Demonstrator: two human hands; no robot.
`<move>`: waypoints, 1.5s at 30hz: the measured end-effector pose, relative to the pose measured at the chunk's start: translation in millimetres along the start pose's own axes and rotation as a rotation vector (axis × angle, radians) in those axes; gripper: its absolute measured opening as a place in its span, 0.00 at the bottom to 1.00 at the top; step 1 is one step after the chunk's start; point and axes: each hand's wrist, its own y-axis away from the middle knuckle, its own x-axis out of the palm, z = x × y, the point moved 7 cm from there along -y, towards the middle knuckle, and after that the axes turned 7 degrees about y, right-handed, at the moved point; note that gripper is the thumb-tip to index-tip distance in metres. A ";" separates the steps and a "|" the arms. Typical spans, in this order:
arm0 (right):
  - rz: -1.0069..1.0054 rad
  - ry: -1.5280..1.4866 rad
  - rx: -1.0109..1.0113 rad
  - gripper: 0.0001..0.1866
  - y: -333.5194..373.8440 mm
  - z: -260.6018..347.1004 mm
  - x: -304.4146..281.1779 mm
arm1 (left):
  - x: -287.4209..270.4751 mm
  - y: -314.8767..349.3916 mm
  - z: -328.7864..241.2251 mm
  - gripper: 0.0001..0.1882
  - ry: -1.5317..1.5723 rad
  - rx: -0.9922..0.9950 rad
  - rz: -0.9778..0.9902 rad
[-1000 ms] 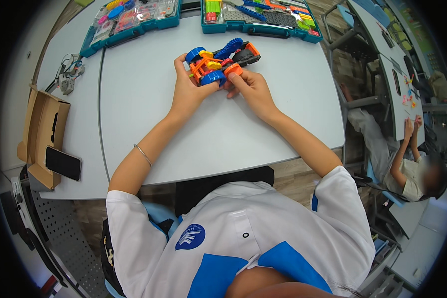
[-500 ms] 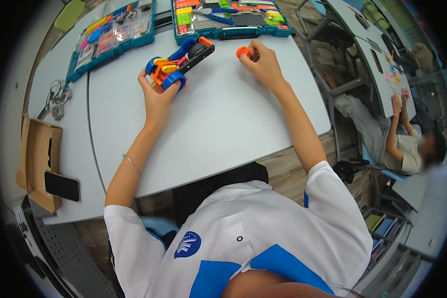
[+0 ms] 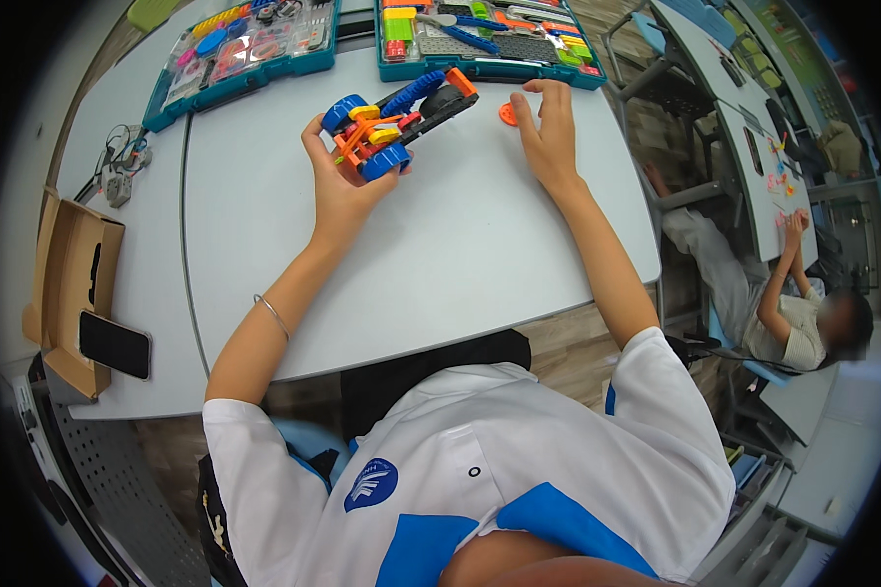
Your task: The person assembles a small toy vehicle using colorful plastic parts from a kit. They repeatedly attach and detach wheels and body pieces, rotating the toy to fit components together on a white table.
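Observation:
A small toy vehicle built of plastic parts point(image 3: 387, 125), with blue wheels, orange and yellow pieces and a black beam, is held up over the table. My left hand point(image 3: 347, 191) is closed around its wheeled end. At the other end of the beam sit an orange piece and a dark round part. An orange disc point(image 3: 507, 114) lies to the left of my right thumb, seemingly on the tabletop. My right hand point(image 3: 550, 142) is open, thumb and fingers apart and stretched toward the far edge.
Two teal cases of parts, a left one point(image 3: 250, 64) and a right one point(image 3: 489, 44), stand at the table's point(image 3: 411, 284) far side. At left are grey modules with cables point(image 3: 117, 176), a cardboard box point(image 3: 73, 274) and a phone point(image 3: 115, 344). Another person point(image 3: 798, 313) sits at a table on the right.
My right fingers have let go of the orange disc and opened. Both hands and the toy vehicle appear farther right in the picture, as the whole view has shifted slightly.

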 end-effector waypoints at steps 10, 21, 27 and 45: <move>0.108 -0.313 -0.212 0.27 10.3 57.4 -3.1 | 10.2 2.8 1.7 0.44 0.011 -0.050 0.112; 0.407 -0.967 0.458 0.25 17.4 28.7 16.4 | 15.1 -2.2 13.8 0.43 0.070 -0.183 0.274; 0.402 -0.940 0.542 0.21 20.1 16.1 20.5 | 13.6 -2.2 16.0 0.34 0.228 -0.302 0.148; 0.174 -0.244 -0.407 0.13 27.7 90.6 -10.6 | 5.2 1.3 18.2 0.26 0.127 -0.311 0.065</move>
